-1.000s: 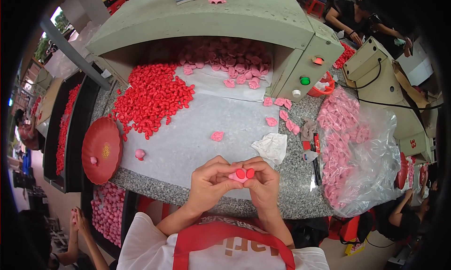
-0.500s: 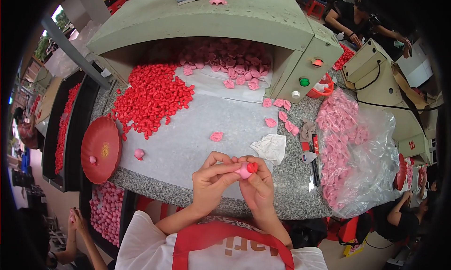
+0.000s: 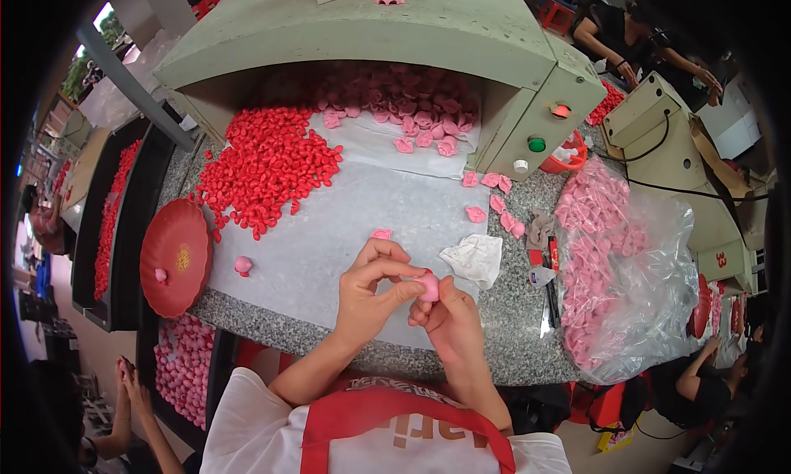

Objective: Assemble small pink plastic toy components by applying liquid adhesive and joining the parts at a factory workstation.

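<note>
Between both hands, above the near edge of the white sheet, is a small round pink plastic piece (image 3: 429, 288) with a bit of red at its top. My left hand (image 3: 372, 288) pinches it from the left with thumb and forefinger. From the right, my right hand (image 3: 449, 313) presses on it with the thumb, its other fingers curled beneath. A loose pink shell piece (image 3: 381, 234) lies on the sheet just beyond my left hand. Farther left, a pink ball with a red base (image 3: 242, 265) stands on the sheet.
Red pieces (image 3: 268, 165) lie heaped at the left, before a green metal box (image 3: 354, 41) with pink shells inside. A red scalloped dish (image 3: 175, 264) sits left. At right are a white cloth (image 3: 472, 260), a marker (image 3: 553, 255) and a plastic bag of pink pieces (image 3: 589, 284).
The pink piece has been turned in my fingers: its red part faced right and now shows only a little at the top. My left fingers are raised farther, partly covering the loose shell.
</note>
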A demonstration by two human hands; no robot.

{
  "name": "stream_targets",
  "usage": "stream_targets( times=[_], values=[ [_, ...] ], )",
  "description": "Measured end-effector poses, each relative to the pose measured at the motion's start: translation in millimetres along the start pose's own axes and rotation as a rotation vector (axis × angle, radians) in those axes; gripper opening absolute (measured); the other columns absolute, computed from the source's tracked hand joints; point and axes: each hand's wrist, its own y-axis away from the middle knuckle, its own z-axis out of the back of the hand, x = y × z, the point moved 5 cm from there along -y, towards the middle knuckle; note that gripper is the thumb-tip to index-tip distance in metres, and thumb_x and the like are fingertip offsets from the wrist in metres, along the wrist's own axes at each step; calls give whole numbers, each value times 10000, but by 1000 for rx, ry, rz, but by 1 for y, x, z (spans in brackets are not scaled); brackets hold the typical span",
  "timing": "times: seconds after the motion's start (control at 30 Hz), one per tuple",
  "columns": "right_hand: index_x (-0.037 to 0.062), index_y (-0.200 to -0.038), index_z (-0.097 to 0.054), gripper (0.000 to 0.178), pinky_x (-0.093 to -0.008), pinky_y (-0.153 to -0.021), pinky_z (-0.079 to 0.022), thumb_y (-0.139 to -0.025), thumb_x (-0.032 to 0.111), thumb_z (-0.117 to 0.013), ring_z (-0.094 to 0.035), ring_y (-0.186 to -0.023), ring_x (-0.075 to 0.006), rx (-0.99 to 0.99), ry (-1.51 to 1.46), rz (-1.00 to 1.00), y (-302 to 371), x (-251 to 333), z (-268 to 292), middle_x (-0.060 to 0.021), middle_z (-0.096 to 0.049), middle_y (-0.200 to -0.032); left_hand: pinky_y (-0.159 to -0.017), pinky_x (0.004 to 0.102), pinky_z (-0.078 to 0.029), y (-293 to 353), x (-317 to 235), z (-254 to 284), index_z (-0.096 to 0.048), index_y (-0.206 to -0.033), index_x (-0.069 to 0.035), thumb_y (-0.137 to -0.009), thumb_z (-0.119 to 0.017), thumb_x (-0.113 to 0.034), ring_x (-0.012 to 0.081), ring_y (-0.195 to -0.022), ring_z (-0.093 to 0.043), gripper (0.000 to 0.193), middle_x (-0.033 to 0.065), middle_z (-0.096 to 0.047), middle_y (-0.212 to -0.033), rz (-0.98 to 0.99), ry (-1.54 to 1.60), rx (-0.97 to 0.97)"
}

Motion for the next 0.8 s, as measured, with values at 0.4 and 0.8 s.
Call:
stream_targets(
  times=[0.4, 0.8],
  values=[
    [11, -830, -609, 242, -240, -613, -445, -632, 80, -731, -538, -715, -151, -240, 842, 680, 14, 32, -33, -51, -549, -804, -705, 282, -454, 10, 18, 3, -603, -857, 16, -787, -537, 7, 161, -778, -549, 97, 96, -564, -860, 344, 449, -71],
    [21, -869, -621, 358, -270, -708, -435, -540, -3, -758, -521, -840, -188, -88, 1055, 898, 26, 28, -45, -81, -540, -911, -796, 285, -432, 17, 15, 0, -607, -917, 24, -770, -548, 34, 193, -919, -519, 159, 118, -526, -985, 172, 682, 105]
  ],
)
